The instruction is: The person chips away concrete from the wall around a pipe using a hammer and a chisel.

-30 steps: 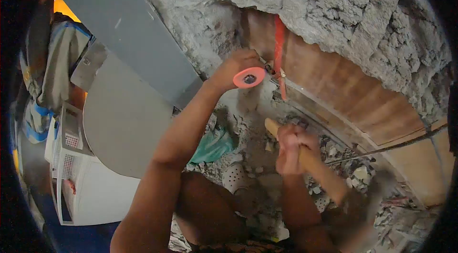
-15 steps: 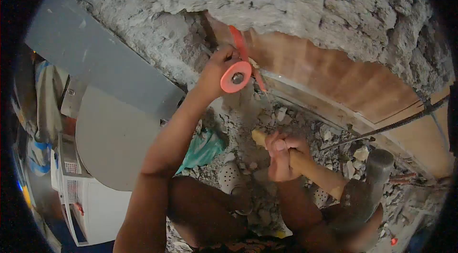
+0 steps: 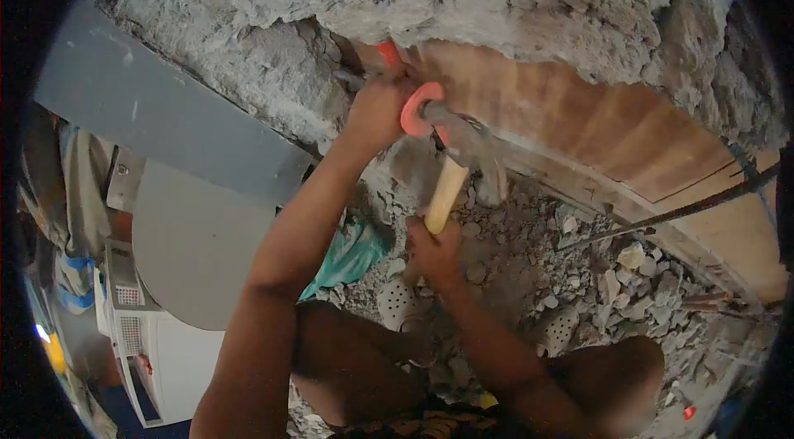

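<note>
1. Chisel, at the broken concrete beside the wooden panel; tip hidden. Left hand was clenched around it, behind its pink guard.
2. Right hand grasped the hammer by its handle; blurred head at or near the chisel's end.
3. Judged risk: an off-centre blow could have glanced past the guard onto fingers.
4. Green bag: contents indiscernible. White crate apparently held a small red item.
</note>
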Motion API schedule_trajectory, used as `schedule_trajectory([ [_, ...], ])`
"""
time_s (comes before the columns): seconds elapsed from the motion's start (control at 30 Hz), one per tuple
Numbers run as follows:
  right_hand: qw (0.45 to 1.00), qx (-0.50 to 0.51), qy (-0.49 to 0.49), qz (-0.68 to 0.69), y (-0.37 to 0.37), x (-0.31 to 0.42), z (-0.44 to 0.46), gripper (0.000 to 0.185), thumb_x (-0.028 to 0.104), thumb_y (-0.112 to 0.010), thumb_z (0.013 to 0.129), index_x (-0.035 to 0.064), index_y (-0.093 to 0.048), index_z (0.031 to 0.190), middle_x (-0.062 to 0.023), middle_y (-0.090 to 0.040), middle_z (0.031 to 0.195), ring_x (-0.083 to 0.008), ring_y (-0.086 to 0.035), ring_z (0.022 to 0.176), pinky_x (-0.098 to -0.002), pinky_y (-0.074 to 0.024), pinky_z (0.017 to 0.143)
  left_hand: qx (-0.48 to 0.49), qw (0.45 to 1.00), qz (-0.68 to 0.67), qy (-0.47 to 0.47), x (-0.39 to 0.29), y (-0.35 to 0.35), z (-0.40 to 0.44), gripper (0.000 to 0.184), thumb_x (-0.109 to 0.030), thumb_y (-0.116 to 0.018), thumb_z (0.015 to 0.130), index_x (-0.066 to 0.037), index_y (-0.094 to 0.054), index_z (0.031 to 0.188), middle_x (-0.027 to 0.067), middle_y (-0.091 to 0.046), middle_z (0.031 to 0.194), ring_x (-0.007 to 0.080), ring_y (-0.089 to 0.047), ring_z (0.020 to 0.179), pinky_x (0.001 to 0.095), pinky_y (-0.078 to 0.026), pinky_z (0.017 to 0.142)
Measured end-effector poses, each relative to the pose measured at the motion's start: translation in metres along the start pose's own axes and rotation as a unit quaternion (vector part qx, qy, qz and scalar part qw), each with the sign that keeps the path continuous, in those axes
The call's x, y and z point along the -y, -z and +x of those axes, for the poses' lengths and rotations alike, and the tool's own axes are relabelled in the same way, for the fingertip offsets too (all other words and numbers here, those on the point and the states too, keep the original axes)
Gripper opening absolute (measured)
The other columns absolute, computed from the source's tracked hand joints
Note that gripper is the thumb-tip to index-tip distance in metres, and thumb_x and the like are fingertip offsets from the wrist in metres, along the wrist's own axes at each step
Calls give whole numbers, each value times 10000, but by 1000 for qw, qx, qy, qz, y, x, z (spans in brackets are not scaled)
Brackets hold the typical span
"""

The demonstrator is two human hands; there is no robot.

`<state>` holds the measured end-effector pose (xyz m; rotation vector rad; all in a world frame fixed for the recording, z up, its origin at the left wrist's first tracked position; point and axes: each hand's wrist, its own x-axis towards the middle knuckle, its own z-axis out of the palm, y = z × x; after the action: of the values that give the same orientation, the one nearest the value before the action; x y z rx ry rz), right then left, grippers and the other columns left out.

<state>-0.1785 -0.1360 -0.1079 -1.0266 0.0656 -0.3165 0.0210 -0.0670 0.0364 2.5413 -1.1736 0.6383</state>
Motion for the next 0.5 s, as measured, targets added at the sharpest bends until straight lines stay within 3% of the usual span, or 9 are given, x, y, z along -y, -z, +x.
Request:
schedule_trajectory([
  [0.03,988,27,-106,-110,4,-9,2,166,-39,-503,840,41,-467,981,-54,-511,715,-143,-500,588,-315,-438,513,13,1000,8,13,3,0,-1,269,-168,-724,672,-84,-684,924,92,-631,1030,307,-635,867,422,-513,746],
  [0.17,990,-17,-137,-22,1,21,-7,155,-47,-497,834,54,-466,948,-52,-510,733,-130,-484,585,-296,-423,498,27,998,48,-17,9,-8,-9,248,-176,-713,681,-102,-690,917,76,-641,1027,280,-628,912,414,-483,796],
  [0.23,989,-43,5,144,-10,58,-7,155,-57,-490,827,66,-456,915,-47,-499,724,-126,-460,563,-294,-413,492,33,997,73,-16,3,-2,-8,235,-182,-707,682,-121,-693,908,71,-640,1018,260,-610,959,403,-437,846],
  [0.27,989,-43,4,142,-13,63,-4,155,-57,-490,827,66,-456,915,-47,-499,724,-126,-460,563,-294,-413,492,33,997,72,-15,5,-1,-8,235,-182,-707,682,-121,-693,908,71,-640,1018,260,-610,959,403,-437,846],
  [0.33,950,-15,132,281,-18,68,-1,178,-67,-492,805,73,-436,900,-56,-483,714,-120,-431,551,-300,-401,486,19,997,72,-14,10,2,-10,257,-205,-717,669,-124,-689,911,74,-639,1040,257,-595,992,397,-414,857],
  [0.37,971,-28,174,159,-17,48,-1,117,-18,-540,819,58,-484,889,-54,-512,692,-132,-471,551,-318,-419,500,17,997,72,-14,13,3,-10,257,-205,-717,669,-124,-689,911,74,-639,1040,257,-595,992,397,-414,857],
  [0.4,971,-26,175,159,-14,22,-1,117,-18,-540,819,58,-484,889,-54,-512,692,-132,-471,551,-318,-419,500,15,996,81,-16,16,3,-10,342,-231,-738,653,-124,-681,973,93,-641,1074,275,-597,1017,431,-421,886],
  [0.47,963,49,97,-246,-10,-9,-2,57,62,-598,835,36,-548,847,-36,-549,664,-140,-522,561,-326,-446,532,13,996,91,-21,20,3,-12,429,-258,-758,637,-124,-674,1035,113,-643,1107,293,-600,1042,466,-427,914],
  [0.5,958,51,-30,-280,-8,-12,-4,114,121,-634,842,23,-589,806,-27,-572,637,-140,-559,576,-312,-460,558,8,998,52,-16,21,3,-14,426,-248,-754,633,-122,-675,1032,112,-639,1115,294,-596,1050,466,-417,932],
])
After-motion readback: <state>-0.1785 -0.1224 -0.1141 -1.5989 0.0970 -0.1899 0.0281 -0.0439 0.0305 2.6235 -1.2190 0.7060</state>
